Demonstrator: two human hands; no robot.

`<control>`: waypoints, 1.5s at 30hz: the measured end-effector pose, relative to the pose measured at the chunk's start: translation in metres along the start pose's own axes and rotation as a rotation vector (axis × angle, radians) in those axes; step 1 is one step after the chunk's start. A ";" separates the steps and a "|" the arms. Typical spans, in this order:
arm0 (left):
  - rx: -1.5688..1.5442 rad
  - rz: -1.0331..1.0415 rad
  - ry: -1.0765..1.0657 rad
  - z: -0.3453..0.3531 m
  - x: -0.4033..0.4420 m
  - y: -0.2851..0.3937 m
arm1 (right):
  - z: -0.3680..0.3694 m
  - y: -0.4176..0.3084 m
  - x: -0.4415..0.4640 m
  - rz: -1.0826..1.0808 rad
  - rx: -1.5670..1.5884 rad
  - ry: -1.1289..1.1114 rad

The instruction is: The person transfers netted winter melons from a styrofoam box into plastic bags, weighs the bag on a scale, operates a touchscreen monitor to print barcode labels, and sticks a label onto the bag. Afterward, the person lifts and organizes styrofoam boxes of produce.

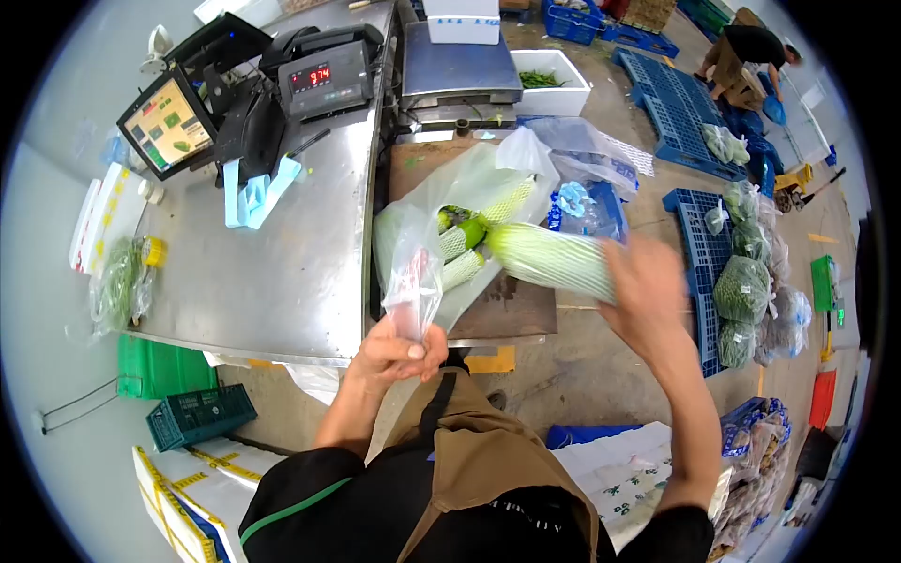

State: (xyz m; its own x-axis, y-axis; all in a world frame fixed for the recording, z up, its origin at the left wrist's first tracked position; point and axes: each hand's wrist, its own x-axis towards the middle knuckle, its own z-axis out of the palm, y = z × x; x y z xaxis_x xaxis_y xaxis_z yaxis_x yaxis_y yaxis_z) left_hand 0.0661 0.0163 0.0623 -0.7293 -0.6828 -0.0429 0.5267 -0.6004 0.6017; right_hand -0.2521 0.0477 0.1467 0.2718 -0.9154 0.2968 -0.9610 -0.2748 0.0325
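My left hand [399, 353] is closed around the gathered edge of a clear plastic bag [394, 239], just past the steel counter's corner. Several long green gourds [460, 239] lie in the bag, partly sleeved in white foam netting. The bag spreads open over a brown board. My right hand [648, 286], smeared by motion, grips the right end of another long green gourd [549, 258] in a white net sleeve. Its bare green tip points left, over the bag's mouth and partly covering the gourds behind it.
On the steel counter [310, 235] stand a touchscreen [169, 122] and a scale display [324, 80] with red digits. A weighing platform [460, 61] is behind the bag. Blue pallets [676, 113] with bagged produce stand at right. Another person [746, 56] bends at far right.
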 end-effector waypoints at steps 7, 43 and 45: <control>-0.103 0.013 -0.010 -0.017 -0.004 0.012 | 0.216 -0.078 0.145 -0.495 0.058 -0.421; -0.206 -0.074 -0.128 -0.065 0.057 0.009 | 0.067 0.021 -0.708 1.531 0.120 -0.119; -0.042 0.197 -0.042 -0.087 0.048 0.012 | 0.089 0.035 -0.694 1.355 0.021 -0.148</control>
State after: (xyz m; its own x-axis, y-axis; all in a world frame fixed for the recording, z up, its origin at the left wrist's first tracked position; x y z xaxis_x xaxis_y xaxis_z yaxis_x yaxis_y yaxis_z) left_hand 0.0754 -0.0592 -0.0018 -0.6278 -0.7711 0.1062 0.6781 -0.4749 0.5610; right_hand -0.4694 0.6467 -0.1433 -0.8710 -0.4908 -0.0201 -0.4757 0.8531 -0.2144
